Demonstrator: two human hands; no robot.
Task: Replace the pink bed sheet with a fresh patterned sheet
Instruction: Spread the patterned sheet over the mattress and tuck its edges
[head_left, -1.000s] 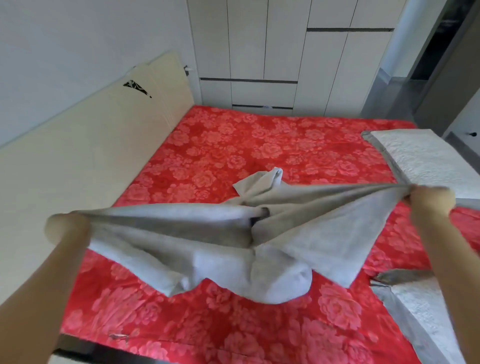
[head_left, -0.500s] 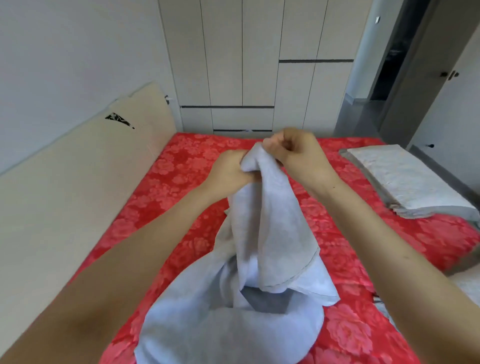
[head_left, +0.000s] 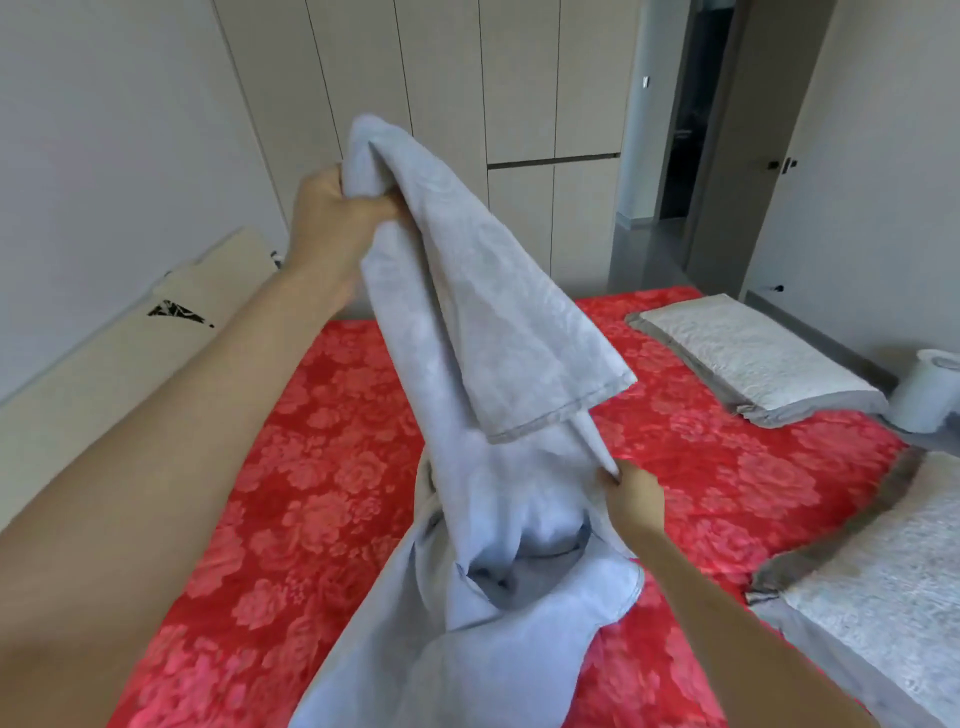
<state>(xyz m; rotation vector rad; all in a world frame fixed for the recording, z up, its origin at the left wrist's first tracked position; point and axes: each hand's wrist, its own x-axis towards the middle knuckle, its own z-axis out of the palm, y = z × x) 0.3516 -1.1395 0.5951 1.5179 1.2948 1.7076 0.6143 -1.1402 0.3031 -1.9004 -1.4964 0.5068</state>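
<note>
the left hand (head_left: 332, 218), raised high above the bed (head_left: 753, 499), has its fingers curled tight round the bunched top of a pale grey cloth (head_left: 467, 312). the right hand (head_left: 631, 499), lower over the bed's middle, pinches a hanging edge of the cloth. a red floral sheet (head_left: 311, 467) covers the bed; two white pillows (head_left: 753, 358) lie along the bed's right side.

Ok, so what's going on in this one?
A person at a bed is handling a pale grey-blue cloth. The left hand grips its bunched top, raised high, while the right hand pinches an edge lower down. The rest of the cloth hangs down onto the red floral sheet that covers the bed. Two white pillows lie along the right side.
</note>
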